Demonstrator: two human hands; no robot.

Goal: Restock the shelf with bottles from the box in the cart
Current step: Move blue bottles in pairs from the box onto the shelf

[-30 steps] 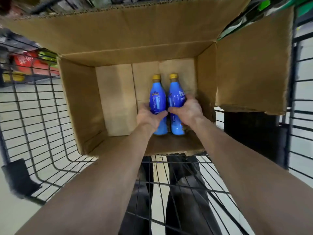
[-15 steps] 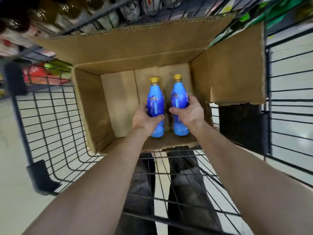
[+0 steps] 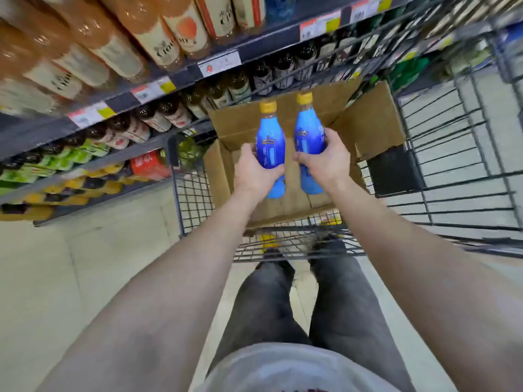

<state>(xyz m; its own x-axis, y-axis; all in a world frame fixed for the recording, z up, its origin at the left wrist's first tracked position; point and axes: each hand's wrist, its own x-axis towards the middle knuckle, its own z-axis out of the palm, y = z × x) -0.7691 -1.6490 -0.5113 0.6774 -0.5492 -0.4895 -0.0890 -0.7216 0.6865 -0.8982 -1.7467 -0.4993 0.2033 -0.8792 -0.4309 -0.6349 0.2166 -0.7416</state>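
Left hand (image 3: 254, 174) fingers clamp the left bottle (image 3: 270, 144), right hand (image 3: 325, 162) the right bottle (image 3: 308, 135). Both are upright above the box (image 3: 370, 120) in the cart (image 3: 173, 171). Neither is shelved yet. Shelf (image 3: 121, 101) lies left. No other bottles visible in the box; probably the last pair.

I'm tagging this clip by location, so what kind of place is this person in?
Most likely a supermarket drinks aisle: shelves packed with bottled drinks, price tags along the shelf edges, and a wire shopping cart holding a cardboard box.

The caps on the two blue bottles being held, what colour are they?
Both are yellow-gold: the left bottle's cap and the right bottle's cap, which show best in the head view.
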